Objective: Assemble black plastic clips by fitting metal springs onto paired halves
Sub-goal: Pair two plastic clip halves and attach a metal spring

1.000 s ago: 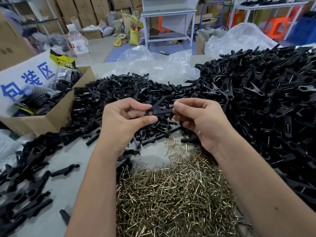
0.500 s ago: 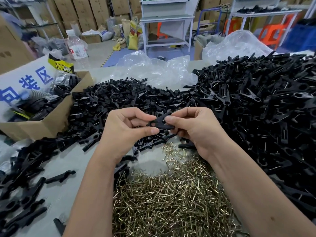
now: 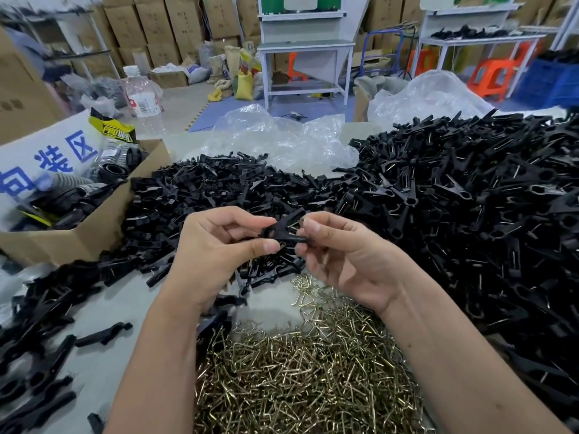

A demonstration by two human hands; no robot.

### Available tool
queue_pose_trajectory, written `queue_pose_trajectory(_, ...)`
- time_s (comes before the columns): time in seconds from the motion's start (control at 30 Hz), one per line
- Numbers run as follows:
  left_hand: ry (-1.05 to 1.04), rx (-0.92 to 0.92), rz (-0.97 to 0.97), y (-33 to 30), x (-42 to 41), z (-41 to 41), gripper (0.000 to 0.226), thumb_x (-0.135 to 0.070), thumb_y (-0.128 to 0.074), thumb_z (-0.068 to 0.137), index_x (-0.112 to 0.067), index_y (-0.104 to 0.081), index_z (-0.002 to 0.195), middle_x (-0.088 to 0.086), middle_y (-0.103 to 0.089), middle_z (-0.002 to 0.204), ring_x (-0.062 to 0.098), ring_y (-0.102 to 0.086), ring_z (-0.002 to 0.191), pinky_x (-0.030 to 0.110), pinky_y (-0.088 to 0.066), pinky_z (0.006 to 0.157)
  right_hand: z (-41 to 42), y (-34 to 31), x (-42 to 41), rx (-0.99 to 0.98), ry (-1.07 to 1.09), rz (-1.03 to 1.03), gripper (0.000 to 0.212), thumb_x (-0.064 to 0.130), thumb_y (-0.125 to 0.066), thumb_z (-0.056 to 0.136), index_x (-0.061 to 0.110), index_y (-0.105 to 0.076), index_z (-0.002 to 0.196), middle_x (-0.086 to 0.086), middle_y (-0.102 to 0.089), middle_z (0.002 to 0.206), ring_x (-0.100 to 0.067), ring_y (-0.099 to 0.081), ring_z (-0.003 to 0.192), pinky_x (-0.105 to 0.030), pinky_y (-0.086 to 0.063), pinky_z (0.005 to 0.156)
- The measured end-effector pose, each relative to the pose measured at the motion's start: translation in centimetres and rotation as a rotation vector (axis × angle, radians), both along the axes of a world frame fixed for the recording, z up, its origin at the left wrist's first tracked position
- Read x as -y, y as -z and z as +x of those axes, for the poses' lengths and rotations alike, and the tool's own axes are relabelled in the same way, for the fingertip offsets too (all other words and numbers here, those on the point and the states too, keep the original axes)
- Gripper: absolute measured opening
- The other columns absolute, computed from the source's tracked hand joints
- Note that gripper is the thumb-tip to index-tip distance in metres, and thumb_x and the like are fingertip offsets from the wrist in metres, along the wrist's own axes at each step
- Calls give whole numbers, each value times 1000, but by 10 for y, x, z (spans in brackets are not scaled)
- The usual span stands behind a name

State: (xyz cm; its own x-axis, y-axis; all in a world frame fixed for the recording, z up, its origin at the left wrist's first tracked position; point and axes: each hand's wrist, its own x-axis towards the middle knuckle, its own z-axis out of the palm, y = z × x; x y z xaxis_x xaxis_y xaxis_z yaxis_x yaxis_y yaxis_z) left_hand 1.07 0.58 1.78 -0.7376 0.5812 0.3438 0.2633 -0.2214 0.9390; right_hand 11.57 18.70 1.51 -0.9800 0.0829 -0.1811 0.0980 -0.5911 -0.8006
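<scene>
Black clip (image 3: pixel 285 230), pinched by left hand (image 3: pixel 219 255) and right hand (image 3: pixel 347 255), has splayed open since before; spring likely seated.

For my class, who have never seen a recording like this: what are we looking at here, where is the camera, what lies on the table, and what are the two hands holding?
There is no machine here. A person wears a camera on the head, so you look down at their own two bare hands.

The left hand and right hand together pinch one black plastic clip, held above the table.

Nearest the person lies a heap of small metal springs. Behind the hands is a pile of loose black clip halves. To the right rises a larger heap of clips in which metal glints show, so they look already fitted with springs. A cardboard box stands at the left, and clear plastic bags lie further back.
</scene>
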Motion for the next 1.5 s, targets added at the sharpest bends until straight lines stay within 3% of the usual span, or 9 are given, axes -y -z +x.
queue_pose_trajectory(0.13,41,20,9,0,-3,2,28,-12,-89,58,-17,-83,85,11,-80,92,21,-77,85,25,-61,75,1,6,2,-67,-174,-52,41,24,-87,78,18,-77,117,-7,-69,89,-16,-66,70,-18,-55,52)
queue_pose_trajectory(0.33,60,-16,12,-1,-1,1,35,-11,-96,62,-19,-78,91,20,-78,102,32,-76,93,37,-63,82,2,8,-5,-155,-325,-110,56,26,-86,82,15,-69,134,-15,-76,94,-14,-75,70,-15,-56,49)
queue_pose_trajectory(0.57,-36,-26,-24,3,1,-2,41,-28,-99,54,-24,-72,85,6,-77,79,29,-70,78,39,-58,76,-2,8,1,-154,-381,-416,45,4,-88,77,3,-73,120,-16,-64,81,-9,-62,59,-14,-54,46)
queue_pose_trajectory(0.87,-26,-69,-25,7,-6,1,36,-10,-94,58,-22,-72,84,5,-77,76,15,-71,71,26,-59,69,1,4,-6,-117,-356,-390,35,1,-87,76,1,-76,109,-16,-61,74,-8,-60,52,-14,-51,41)
queue_pose_trajectory(1.03,-74,-97,-55,10,-7,0,38,-12,-93,60,-11,-69,90,7,-78,79,14,-70,72,26,-59,70,0,6,-3,-55,-245,-310,21,7,-71,84,7,-80,103,-11,-61,71,-5,-57,48,-11,-48,39)
queue_pose_trajectory(1.17,-139,-177,-205,11,-4,-6,33,-19,-94,68,-14,-71,92,1,-78,85,15,-74,82,27,-60,78,-1,-2,1,-133,-63,-13,25,13,-66,90,13,-79,112,-10,-66,74,-8,-59,54,-13,-50,45)
queue_pose_trajectory(1.27,-251,-331,-528,15,-1,-10,26,-32,-95,68,-29,-72,79,-17,-73,84,4,-68,84,23,-51,75,-3,-14,-7,-220,379,375,36,11,-64,97,23,-72,130,-12,-75,87,-15,-68,65,-21,-57,56)
queue_pose_trajectory(1.4,-221,-401,-870,20,-8,-8,30,-41,-97,62,-39,-70,77,-21,-62,93,5,-51,101,34,-44,87,1,-19,-25,-131,691,794,74,12,-59,105,45,-23,161,-6,-72,108,-17,-77,81,-28,-64,67)
queue_pose_trajectory(1.5,-216,-444,-957,21,-10,-9,31,-39,-97,64,-40,-71,80,-14,-57,101,13,-40,109,38,-40,93,2,-11,-29,-2,710,1090,57,7,-63,100,26,-49,152,1,-72,95,-12,-75,64,-26,-62,58)
